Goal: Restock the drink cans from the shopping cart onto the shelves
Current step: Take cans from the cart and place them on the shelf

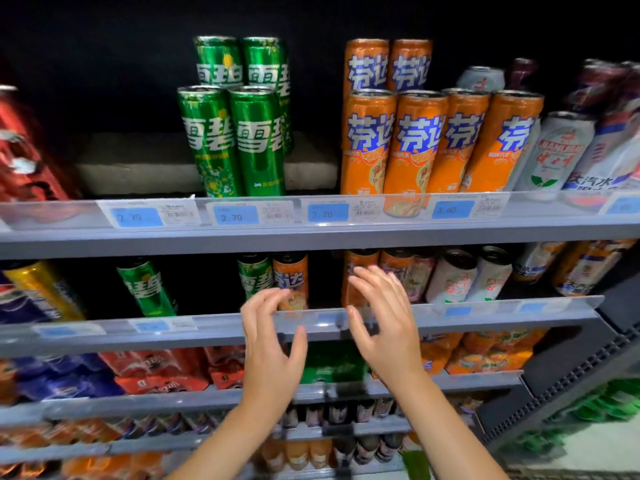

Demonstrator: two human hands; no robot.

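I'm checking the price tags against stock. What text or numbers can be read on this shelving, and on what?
"雪碧": green cans, top shelf.
"芬达": orange cans, top shelf.
"2.70": first blue price tag, top rail.
"2.70": second blue tag.
"2.70": third blue tag.
"3.60": fourth blue tag.
"大汽水": white-and-blue can, far right.
Barcode slips, lower-rail tags and lower-shelf packs: too blurred to read.

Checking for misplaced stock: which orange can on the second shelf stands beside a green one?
The orange can just above the left hand; a green can touches its left side.
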